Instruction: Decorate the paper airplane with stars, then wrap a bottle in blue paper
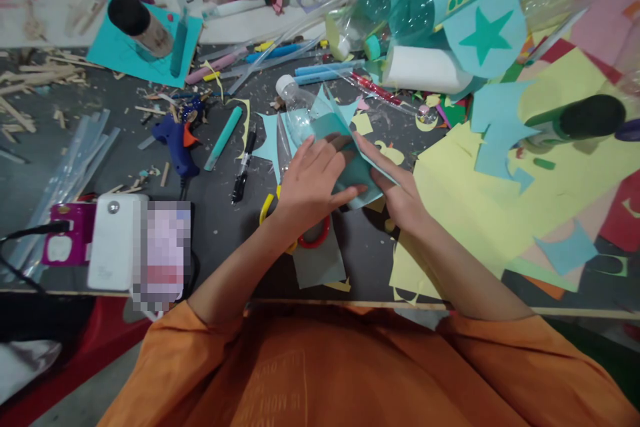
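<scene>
A folded piece of teal paper (pixel 367 180) is between my two hands at the middle of the table. My left hand (pixel 317 177) lies over its left part with the fingers spread and the thumb reaching right. From the right, my right hand (pixel 397 190) holds the raised flap, its fingers partly hidden by the paper. Just beyond my left hand lies a clear plastic bottle (pixel 299 107) with a white cap. Scissors with yellow and red handles (pixel 315 233) lie partly under my left hand and forearm.
A blue glue gun (pixel 175 143), a black pen (pixel 243 170) and a teal marker (pixel 224 138) lie to the left. Yellow paper sheets (pixel 450 213) cover the right side. Teal-decorated bottles (pixel 415 10) stand behind. A white power bank (pixel 115 240) sits at the front left edge.
</scene>
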The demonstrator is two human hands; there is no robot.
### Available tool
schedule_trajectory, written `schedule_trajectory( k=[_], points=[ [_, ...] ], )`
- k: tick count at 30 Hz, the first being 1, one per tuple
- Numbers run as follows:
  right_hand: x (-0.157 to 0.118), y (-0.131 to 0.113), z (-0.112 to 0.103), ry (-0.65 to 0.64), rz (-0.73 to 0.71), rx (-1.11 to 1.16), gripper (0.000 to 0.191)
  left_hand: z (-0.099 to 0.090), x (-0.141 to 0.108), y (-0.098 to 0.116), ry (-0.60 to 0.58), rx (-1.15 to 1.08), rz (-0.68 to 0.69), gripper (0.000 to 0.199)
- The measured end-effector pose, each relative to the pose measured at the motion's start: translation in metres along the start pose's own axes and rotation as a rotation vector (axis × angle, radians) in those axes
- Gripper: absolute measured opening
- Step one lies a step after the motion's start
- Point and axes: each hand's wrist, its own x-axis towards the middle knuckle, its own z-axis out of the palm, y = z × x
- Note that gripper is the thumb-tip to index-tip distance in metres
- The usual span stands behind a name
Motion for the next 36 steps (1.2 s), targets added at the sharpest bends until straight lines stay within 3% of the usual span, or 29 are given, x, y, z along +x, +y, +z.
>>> schedule_trajectory(
  k=[4, 8, 13, 17, 20, 24, 27, 30, 36],
  points=[
    [-0.001, 0.0, 0.0, 0.004, -0.075, -0.094, 0.056, 0.001, -0.001, 0.0, 0.016, -0.025, -0.028, 0.054],
    [-0.003, 0.004, 0.002, 0.038, -0.166, -0.149, 0.058, -0.003, -0.002, 0.0, 0.002, -0.023, -0.094, 0.04],
    [-0.004, 0.011, 0.002, 0.066, -0.255, -0.175, 0.049, -0.006, -0.002, 0.002, 0.047, 0.015, -0.007, 0.032],
    [-0.002, 0.02, -0.001, 0.115, -0.292, -0.153, 0.046, -0.008, -0.002, 0.008, 0.119, 0.062, 0.031, 0.037],
    [-0.001, 0.027, 0.002, 0.174, -0.216, -0.04, 0.04, -0.013, -0.001, 0.009, 0.056, 0.054, 0.083, 0.042],
    [-0.004, 0.039, 0.018, 0.277, 0.04, 0.227, 0.041, -0.021, 0.001, -0.001, -0.128, -0.009, 0.169, 0.065],
    [-0.009, 0.043, 0.029, 0.199, 0.223, 0.361, 0.049, -0.022, 0.002, -0.009, -0.196, -0.057, 0.173, 0.067],
    [-0.011, 0.039, 0.033, 0.154, 0.252, 0.372, 0.051, -0.017, 0.001, -0.012, -0.16, -0.133, 0.132, 0.069],
    [-0.012, 0.028, 0.035, 0.232, 0.23, 0.239, 0.06, -0.01, -0.001, -0.005, -0.139, -0.212, 0.068, 0.063]
  ],
)
